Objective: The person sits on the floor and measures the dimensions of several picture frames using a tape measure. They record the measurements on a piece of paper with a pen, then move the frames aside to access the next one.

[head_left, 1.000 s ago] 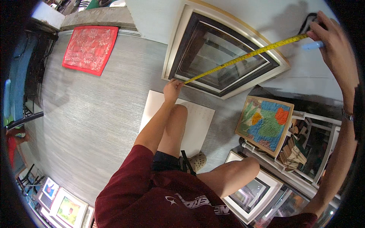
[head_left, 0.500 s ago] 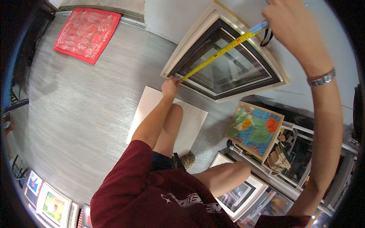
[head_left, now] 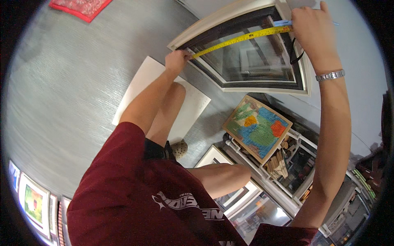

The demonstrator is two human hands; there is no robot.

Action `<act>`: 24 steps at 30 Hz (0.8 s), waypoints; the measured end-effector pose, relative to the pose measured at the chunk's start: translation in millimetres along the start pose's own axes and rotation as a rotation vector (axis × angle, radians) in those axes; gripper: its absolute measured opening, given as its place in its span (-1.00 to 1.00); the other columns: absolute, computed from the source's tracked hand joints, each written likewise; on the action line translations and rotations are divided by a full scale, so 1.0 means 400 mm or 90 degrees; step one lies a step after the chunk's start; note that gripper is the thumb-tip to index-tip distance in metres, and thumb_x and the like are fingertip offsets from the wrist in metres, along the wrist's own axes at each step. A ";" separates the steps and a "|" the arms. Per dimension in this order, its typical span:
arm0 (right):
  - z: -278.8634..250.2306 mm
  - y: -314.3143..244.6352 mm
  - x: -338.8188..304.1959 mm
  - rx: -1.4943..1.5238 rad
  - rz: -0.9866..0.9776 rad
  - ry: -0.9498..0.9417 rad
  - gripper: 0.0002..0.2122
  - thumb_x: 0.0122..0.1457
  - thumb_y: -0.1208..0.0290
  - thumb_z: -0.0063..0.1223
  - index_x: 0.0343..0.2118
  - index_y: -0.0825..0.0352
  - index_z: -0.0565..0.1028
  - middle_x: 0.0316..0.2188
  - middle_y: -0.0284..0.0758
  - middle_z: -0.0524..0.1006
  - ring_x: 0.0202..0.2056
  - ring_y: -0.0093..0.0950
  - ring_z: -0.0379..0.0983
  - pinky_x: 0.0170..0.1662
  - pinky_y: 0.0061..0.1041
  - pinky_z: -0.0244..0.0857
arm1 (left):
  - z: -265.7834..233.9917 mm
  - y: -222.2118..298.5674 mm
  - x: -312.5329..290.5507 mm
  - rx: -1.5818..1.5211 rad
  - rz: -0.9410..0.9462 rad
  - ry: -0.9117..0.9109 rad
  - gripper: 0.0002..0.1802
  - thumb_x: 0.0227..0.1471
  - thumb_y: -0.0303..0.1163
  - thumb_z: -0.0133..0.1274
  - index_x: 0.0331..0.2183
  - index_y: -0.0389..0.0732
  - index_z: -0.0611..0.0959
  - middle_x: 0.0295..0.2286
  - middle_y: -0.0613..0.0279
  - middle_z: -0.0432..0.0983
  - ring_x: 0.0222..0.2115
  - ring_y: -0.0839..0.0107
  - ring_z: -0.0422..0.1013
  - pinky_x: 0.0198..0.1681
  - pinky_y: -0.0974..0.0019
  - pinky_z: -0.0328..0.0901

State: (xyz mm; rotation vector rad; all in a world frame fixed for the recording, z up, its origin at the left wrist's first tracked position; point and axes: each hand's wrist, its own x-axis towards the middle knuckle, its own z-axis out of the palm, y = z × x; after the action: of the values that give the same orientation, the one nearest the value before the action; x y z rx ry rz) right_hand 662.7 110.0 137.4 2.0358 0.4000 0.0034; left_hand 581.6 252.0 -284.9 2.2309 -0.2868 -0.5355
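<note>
The yellow metal tape measure (head_left: 240,39) was stretched out in front of a big cream-and-black picture frame with a glass pane (head_left: 242,63), which leaned by the pale wall. The tape ran from near the frame's left corner up toward its upper right, bowing a little.

Left hand (head_left: 177,60): fingertips pinched together on the tape's lower end, right by the frame's edge. Right hand (head_left: 315,36): fingers mostly curled in around the other end, one digit poking up. The palm was hidden, so I can't tell exactly how it gripped. A slim light-blue stick-like thing (head_left: 282,23) poked out on both sides of that hand, and a black strap loop (head_left: 294,57) dangled just below. The wrist had a silver metal band (head_left: 331,75) on it.

Under the left knee was a flat white rectangular board (head_left: 191,119) on the grey streaky floor (head_left: 82,78). Off to the right, a wood-framed, colourful textured picture (head_left: 258,128) sat tilted against a white tubular rack (head_left: 296,141).
</note>
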 end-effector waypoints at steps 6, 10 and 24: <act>0.007 -0.003 -0.010 -0.020 0.020 0.052 -0.82 -0.02 0.46 -0.02 -0.69 0.23 0.57 -0.65 -0.20 0.55 -0.50 -0.28 0.52 0.14 -0.12 0.17 | 0.017 -0.016 0.005 -0.016 -0.028 0.017 -0.81 -0.01 -0.11 0.16 -0.35 0.11 0.76 -0.44 0.23 0.63 -0.36 0.16 0.55 -0.31 0.12 0.41; 0.016 -0.001 -0.015 -0.009 0.025 0.072 -0.83 -0.03 0.48 -0.02 -0.69 0.24 0.56 -0.65 -0.19 0.54 -0.51 -0.26 0.52 0.15 -0.12 0.17 | 0.008 -0.003 0.006 -0.023 -0.059 0.001 -0.79 -0.02 -0.07 0.17 -0.35 0.11 0.76 -0.44 0.22 0.63 -0.37 0.16 0.55 -0.30 0.13 0.42; 0.016 0.003 -0.026 -0.001 0.016 0.059 -0.82 -0.01 0.46 -0.01 -0.69 0.21 0.58 -0.68 -0.22 0.54 -0.52 -0.29 0.52 0.15 -0.18 0.18 | 0.016 -0.012 0.007 -0.048 -0.054 -0.001 -0.76 -0.03 -0.03 0.19 -0.33 0.12 0.74 -0.48 0.22 0.63 -0.41 0.14 0.55 -0.35 0.10 0.40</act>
State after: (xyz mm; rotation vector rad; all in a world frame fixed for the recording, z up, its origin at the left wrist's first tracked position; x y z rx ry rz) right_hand 654.3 101.0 137.1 2.0434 0.4325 0.1141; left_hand 581.4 250.1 -293.2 2.1775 -0.1695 -0.5838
